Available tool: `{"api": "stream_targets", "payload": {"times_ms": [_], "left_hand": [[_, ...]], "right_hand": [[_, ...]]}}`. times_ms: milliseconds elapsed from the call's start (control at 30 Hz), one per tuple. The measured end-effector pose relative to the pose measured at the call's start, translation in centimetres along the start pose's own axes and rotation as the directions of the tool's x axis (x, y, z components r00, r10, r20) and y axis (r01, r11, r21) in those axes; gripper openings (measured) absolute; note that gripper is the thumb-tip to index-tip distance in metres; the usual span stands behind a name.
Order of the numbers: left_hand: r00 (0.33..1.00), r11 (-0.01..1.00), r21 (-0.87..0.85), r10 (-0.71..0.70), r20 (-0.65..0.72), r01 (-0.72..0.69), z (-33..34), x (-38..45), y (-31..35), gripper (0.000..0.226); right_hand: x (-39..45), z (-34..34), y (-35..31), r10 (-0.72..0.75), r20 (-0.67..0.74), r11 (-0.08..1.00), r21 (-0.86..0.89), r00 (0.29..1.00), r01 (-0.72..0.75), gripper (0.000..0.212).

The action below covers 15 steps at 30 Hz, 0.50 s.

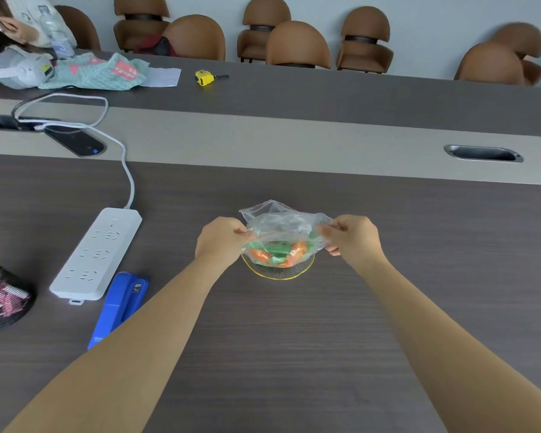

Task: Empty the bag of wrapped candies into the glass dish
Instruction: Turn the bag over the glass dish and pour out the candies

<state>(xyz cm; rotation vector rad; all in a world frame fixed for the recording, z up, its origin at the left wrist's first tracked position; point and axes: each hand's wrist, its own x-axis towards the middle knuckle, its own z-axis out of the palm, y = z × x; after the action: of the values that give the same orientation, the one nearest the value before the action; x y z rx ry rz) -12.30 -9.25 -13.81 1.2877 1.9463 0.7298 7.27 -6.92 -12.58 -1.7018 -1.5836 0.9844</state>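
On the dark worktop, my left hand and right hand pinch the clear bag with fingers clamped on its sides, directly over the glass dish; the candies seem still bagged.

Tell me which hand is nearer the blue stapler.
Left. The left hand pinches the clear bag's left edge above the glass dish, with the blue stapler lying down and to its left. The right hand grips the bag's far edge, farther away.
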Motion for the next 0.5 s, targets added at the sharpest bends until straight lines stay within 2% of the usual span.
{"api": "stream_targets", "payload": {"times_ms": [100,233,500], "left_hand": [[1.000,0.986,-0.168,0.016,0.020,-0.012,-0.2,0.0,0.6,0.016],[1.000,0.953,-0.304,0.016,0.018,-0.010,-0.5,0.1,1.6,0.025],[0.992,0.950,-0.301,-0.057,0.108,0.087,-0.5,0.2,1.7,0.030]], "right_hand": [[0.1,-0.3,-0.2,-0.037,-0.011,0.998,-0.043,0.999,0.037,0.027],[0.4,-0.6,-0.5,-0.041,-0.003,0.999,-0.012,0.999,0.040,0.016],[0.6,-0.4,-0.7,0.107,0.110,0.992,0.051,0.988,-0.113,0.038]]}}
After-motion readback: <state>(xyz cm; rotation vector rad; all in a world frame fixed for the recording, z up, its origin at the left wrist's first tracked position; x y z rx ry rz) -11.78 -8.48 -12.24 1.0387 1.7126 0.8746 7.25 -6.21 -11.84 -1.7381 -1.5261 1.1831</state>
